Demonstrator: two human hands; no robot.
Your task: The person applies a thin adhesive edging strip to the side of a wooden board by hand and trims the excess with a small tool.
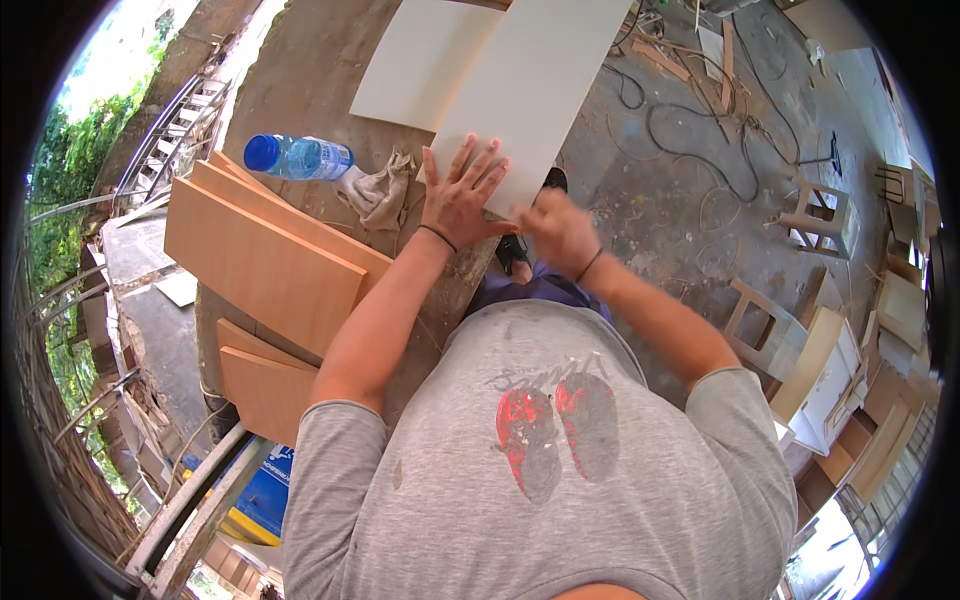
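Plainly white, straight-edged board [535,85] | left hand [460,205]: fingers spread on near end | right hand [562,235]: curled, blurred, contents unclear

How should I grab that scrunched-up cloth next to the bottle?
I'd pinch the bunched folds in the middle of the cloth, coming down from above. It's crumpled, so the folds should give fingers something to catch. The bottle sits close on its left and the person's left hand is to its right, so above seems clearer.
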